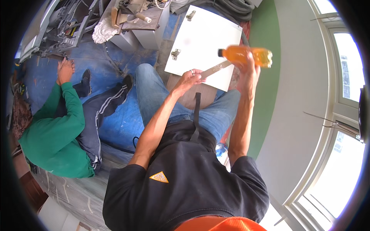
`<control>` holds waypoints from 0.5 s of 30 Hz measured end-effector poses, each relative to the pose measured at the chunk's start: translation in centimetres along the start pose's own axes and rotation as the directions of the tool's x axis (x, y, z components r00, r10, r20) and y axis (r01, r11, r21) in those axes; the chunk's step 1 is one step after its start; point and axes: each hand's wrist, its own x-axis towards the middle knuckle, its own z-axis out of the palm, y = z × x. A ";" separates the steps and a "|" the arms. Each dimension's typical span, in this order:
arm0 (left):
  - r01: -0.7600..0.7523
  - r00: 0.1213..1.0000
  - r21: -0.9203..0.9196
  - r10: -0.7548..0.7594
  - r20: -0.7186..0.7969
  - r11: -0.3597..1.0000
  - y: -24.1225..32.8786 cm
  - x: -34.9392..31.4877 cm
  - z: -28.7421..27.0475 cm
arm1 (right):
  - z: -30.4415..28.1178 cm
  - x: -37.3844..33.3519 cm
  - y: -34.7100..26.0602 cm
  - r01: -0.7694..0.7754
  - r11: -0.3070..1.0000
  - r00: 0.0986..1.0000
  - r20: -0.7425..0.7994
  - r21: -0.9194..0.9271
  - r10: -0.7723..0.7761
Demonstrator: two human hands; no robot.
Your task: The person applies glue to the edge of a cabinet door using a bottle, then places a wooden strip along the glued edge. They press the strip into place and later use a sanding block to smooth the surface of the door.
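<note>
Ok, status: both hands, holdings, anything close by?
Left hand gripping flat grey strip. Right hand gripping dark-capped orange plastic bottle. White rectangular panel behind strip.

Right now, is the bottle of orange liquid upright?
No, the bottle is tipped on its side in the right hand, its dark cap pointing toward the picture's left.

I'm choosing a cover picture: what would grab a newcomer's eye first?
Probably the bright orange bottle, held sideways in the right hand, right of centre. Next, the white panel at upper centre, with two metal hinges along its left side. Then the green-clad co-worker at left.
</note>
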 end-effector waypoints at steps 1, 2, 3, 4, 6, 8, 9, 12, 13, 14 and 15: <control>-0.009 1.000 0.025 0.009 -0.015 1.000 0.5 -0.1 0.2 | -1.6 -1.0 0.1 0.013 0.999 0.996 -0.090 -0.039 -0.017; -0.011 0.999 0.061 0.013 -0.032 0.998 1.1 -0.1 0.5 | -2.9 -1.8 0.4 0.025 0.999 0.992 -0.121 -0.023 -0.028; -0.049 0.998 0.023 0.050 -0.029 0.999 1.6 -0.1 0.8 | -4.0 -2.7 0.7 0.037 0.999 0.987 -0.155 -0.006 -0.037; -0.083 0.996 -0.002 0.083 -0.029 0.997 2.1 0.1 1.0 | -5.0 -3.3 1.1 0.031 0.999 0.974 -0.223 0.012 -0.028; -0.148 0.989 -0.042 0.147 -0.029 0.988 2.5 0.6 2.0 | -6.7 -4.2 1.2 0.081 0.995 0.971 -0.231 0.054 -0.067; -0.138 0.988 -0.003 0.137 -0.065 0.990 2.9 0.4 2.1 | -7.0 -4.8 2.1 0.080 0.993 0.966 -0.252 0.088 -0.055; -0.145 0.986 0.009 0.145 -0.080 0.989 3.1 0.4 2.0 | -6.9 -4.8 2.4 0.072 0.993 0.967 -0.249 0.092 -0.047; -0.134 0.987 0.035 0.136 -0.089 0.990 2.7 0.4 2.2 | -6.3 -4.4 3.4 0.045 0.998 0.980 -0.195 0.047 -0.035; -0.134 0.985 0.034 0.137 -0.103 0.990 2.4 0.2 2.3 | -5.9 -4.3 3.9 0.030 0.999 0.984 -0.175 0.024 -0.025; -0.125 0.985 0.029 0.128 -0.120 0.992 2.2 0.1 2.3 | -5.4 -4.2 4.6 0.056 0.998 0.989 -0.141 0.007 -0.055; -0.097 0.985 0.021 0.099 -0.145 0.995 1.9 -0.1 2.3 | -5.0 -4.2 5.1 0.022 0.999 0.990 -0.141 -0.043 -0.028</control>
